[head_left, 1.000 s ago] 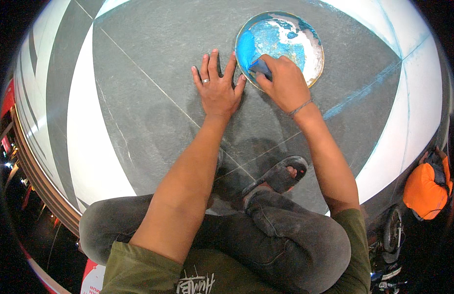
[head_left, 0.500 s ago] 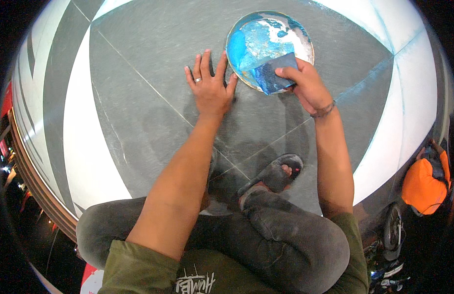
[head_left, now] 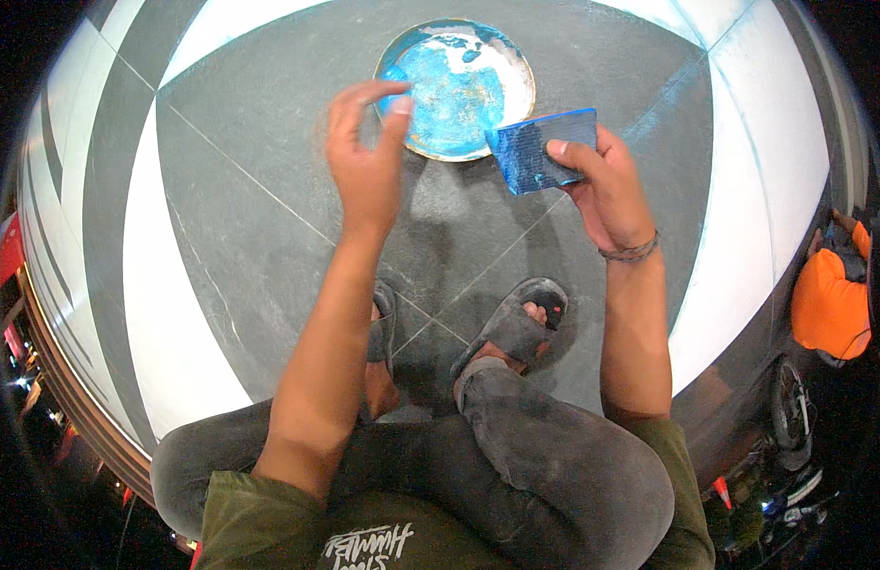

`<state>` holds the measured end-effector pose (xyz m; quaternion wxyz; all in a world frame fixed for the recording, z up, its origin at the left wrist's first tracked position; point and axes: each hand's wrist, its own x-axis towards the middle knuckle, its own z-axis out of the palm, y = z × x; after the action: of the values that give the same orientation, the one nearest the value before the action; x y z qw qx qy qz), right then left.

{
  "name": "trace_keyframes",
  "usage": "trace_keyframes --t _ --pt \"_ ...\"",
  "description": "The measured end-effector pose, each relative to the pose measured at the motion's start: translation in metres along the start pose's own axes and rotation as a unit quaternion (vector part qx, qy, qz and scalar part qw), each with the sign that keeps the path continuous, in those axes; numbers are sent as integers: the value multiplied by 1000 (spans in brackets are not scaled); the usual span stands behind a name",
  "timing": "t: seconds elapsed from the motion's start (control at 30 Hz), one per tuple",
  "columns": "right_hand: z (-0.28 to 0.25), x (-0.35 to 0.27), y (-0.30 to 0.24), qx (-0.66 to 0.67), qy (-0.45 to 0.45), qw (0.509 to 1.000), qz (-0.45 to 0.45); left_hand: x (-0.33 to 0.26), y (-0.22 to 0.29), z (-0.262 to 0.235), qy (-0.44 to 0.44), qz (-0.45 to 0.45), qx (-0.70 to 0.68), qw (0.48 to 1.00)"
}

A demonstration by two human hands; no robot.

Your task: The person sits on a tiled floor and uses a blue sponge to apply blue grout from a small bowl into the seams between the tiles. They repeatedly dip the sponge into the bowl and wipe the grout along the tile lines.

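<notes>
My right hand (head_left: 606, 190) grips a blue paint-soaked rectangular sponge (head_left: 540, 150), held up just right of a round plate (head_left: 511, 66) smeared with blue and white paint on the grey tiled floor. My left hand (head_left: 366, 157) is lifted off the floor, fingers loosely curled and apart, holding nothing, its fingertips close to the plate's left rim. Both forearms rise from the lower edge over my bent knees.
My feet in dark sandals (head_left: 516, 328) rest on grey floor tiles (head_left: 259, 218) with white painted bands (head_left: 183, 351) to the left and right. An orange bag or garment (head_left: 825, 304) and a wheel (head_left: 790, 404) lie at the far right.
My left hand lifted off the floor where it lay flat. My right hand pulled the sponge out of the plate and raised it to the right.
</notes>
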<state>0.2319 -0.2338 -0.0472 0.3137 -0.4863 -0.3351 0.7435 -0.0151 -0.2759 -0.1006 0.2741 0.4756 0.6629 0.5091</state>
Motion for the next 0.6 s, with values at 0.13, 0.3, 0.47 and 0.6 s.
trace_keyframes --t 0.13,0.3,0.47,0.6 --pt "-8 -2 1 -3 9 1000 -27 6 60 9 -173 74 34 982" --pt "-5 -9 0 -16 13 999 -32 1 69 20 -178 77 30 980" --pt "-8 -14 3 -34 13 999 -39 5 66 20 -176 84 27 980" --pt "-15 -17 8 -40 18 998 -42 14 67 19 -161 82 -9 984"
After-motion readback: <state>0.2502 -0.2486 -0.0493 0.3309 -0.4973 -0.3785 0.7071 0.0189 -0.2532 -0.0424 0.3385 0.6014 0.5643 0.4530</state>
